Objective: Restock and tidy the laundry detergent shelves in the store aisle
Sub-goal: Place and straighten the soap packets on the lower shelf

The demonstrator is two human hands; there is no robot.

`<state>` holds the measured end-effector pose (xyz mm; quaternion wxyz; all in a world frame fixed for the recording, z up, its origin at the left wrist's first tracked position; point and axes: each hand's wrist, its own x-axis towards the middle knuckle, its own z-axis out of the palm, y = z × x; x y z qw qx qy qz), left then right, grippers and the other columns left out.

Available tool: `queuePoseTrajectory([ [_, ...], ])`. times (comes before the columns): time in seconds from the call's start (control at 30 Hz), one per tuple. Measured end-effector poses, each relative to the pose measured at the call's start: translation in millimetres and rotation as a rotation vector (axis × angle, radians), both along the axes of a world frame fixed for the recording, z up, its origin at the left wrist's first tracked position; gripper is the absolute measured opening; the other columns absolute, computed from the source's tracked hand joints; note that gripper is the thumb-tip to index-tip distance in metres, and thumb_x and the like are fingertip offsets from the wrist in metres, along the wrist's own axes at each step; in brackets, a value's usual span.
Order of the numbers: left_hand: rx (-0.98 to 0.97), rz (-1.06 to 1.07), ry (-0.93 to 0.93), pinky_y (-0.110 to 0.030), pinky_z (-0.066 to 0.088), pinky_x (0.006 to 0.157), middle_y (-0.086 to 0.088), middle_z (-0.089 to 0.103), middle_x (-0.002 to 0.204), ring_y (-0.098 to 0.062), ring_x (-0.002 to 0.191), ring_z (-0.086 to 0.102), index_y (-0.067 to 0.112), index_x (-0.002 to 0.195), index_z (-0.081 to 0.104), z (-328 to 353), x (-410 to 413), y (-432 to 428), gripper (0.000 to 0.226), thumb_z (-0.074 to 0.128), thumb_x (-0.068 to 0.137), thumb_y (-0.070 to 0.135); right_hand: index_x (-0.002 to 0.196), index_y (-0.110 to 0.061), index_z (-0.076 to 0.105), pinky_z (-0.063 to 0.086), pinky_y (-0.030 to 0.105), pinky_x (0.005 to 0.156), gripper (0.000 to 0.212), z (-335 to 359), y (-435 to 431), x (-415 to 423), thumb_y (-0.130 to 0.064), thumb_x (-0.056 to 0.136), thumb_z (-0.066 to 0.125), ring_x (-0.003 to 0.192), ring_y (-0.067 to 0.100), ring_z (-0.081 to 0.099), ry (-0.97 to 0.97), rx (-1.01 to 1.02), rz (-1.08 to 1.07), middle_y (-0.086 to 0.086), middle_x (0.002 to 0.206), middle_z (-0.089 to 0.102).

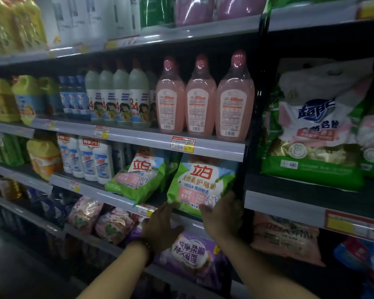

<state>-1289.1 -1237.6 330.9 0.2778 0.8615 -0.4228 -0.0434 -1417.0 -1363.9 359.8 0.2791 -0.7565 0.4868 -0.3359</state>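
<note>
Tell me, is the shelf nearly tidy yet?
Partly. Done: the pink bottles stand in a neat row. In hand: the right hand holds the green bag, and the left hand reaches its lower corner. Still to do: the leaning bag beside it tilts forward, and the pink bags below lie jumbled.

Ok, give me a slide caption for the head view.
Right hand holds a green detergent bag on its shelf, left hand alongside.
</note>
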Motion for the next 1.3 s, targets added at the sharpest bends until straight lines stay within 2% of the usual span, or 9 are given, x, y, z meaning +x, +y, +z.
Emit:
queuePoseTrajectory([
  [0.13, -0.179, 0.15, -0.136, -0.049, 0.055, 0.091, -0.013, 0.062, 0.127, -0.041, 0.115, 0.062, 0.02, 0.132, 0.059, -2, 16, 27, 0.061, 0.074, 0.079, 0.047, 0.11, -0.02, 0.053, 0.054, 0.039, 0.083, 0.037, 4, 43, 5, -0.026, 0.086, 0.08, 0.104, 0.024, 0.06, -0.238, -0.233, 0.236, 0.004, 0.113, 0.059],
  [0.3, -0.31, 0.293, -0.145, -0.052, 0.053, 0.093, -0.02, 0.053, 0.127, -0.046, 0.111, 0.058, 0.018, 0.132, 0.058, -8, 47, 47, 0.058, 0.07, 0.084, 0.046, 0.103, -0.022, 0.061, 0.058, 0.034, 0.08, 0.018, 21, 58, 59, -0.024, 0.093, 0.076, 0.088, 0.013, 0.068, -0.236, 0.041, 0.491, -0.003, 0.095, 0.069],
  [0.43, -0.397, 0.315, -0.121, -0.054, 0.044, 0.109, -0.026, 0.034, 0.155, -0.047, 0.143, 0.039, 0.028, 0.151, 0.049, -7, 83, 43, 0.059, 0.07, 0.096, 0.034, 0.101, -0.029, 0.054, 0.063, 0.045, 0.081, 0.025, 24, 42, 124, -0.032, 0.092, 0.077, 0.088, 0.024, 0.072, -0.234, 0.216, 0.457, -0.001, 0.097, 0.069],
  [0.53, -0.356, 0.285, -0.107, -0.058, 0.035, 0.119, -0.028, 0.013, 0.168, -0.046, 0.156, 0.018, 0.03, 0.164, 0.028, -17, 114, 33, 0.065, 0.054, 0.104, 0.033, 0.085, -0.032, 0.056, 0.065, 0.05, 0.073, 0.038, -7, -7, 192, -0.065, 0.07, 0.067, 0.083, 0.032, 0.076, -0.17, 0.195, 0.382, 0.002, 0.093, 0.073],
  [0.67, -0.296, 0.179, -0.185, -0.069, 0.04, 0.111, -0.037, 0.018, 0.165, -0.056, 0.153, 0.018, 0.008, 0.164, 0.026, -47, 146, 24, 0.066, 0.027, 0.106, 0.041, 0.105, -0.019, 0.067, 0.066, 0.042, 0.06, 0.067, 7, -27, 230, -0.076, 0.069, 0.066, 0.069, 0.031, 0.077, -0.122, 0.197, 0.319, 0.009, 0.09, 0.078],
  [0.83, -0.273, 0.166, -0.222, -0.052, 0.02, 0.127, -0.013, -0.01, 0.174, -0.034, 0.161, -0.008, 0.027, 0.167, 0.001, -53, 149, 28, 0.066, 0.019, 0.107, 0.049, 0.11, -0.013, 0.067, 0.062, 0.039, 0.058, 0.054, 22, -30, 246, -0.059, 0.083, 0.074, 0.076, 0.035, 0.077, -0.087, 0.209, 0.285, 0.016, 0.097, 0.077],
  [0.93, -0.25, 0.185, -0.147, -0.054, 0.005, 0.13, -0.004, -0.026, 0.171, -0.025, 0.159, -0.022, 0.035, 0.163, -0.019, -46, 145, 20, 0.066, 0.021, 0.111, 0.041, 0.107, -0.018, 0.069, 0.064, 0.046, 0.075, 0.035, 29, -23, 250, -0.048, 0.09, 0.069, 0.089, 0.034, 0.075, -0.174, 0.115, 0.345, 0.01, 0.104, 0.077],
  [1.03, -0.195, 0.173, -0.135, -0.056, -0.002, 0.128, -0.004, -0.031, 0.169, -0.025, 0.159, -0.022, 0.037, 0.159, -0.029, -33, 151, 3, 0.076, 0.03, 0.111, 0.04, 0.11, -0.012, 0.071, 0.048, 0.031, 0.082, 0.023, 44, -15, 235, -0.032, 0.104, 0.062, 0.103, 0.035, 0.07, -0.225, -0.054, 0.391, 0.013, 0.11, 0.075],
  [1.3, -0.024, 0.26, -0.167, -0.065, 0.005, 0.126, -0.012, 0.001, 0.175, -0.031, 0.162, 0.004, 0.019, 0.165, -0.004, -36, 154, -10, 0.08, 0.034, 0.1, 0.046, 0.126, -0.007, 0.061, 0.053, 0.032, 0.074, 0.031, 40, -20, 234, -0.032, 0.108, 0.055, 0.11, 0.034, 0.069, -0.124, 0.057, 0.349, 0.015, 0.125, 0.068],
])
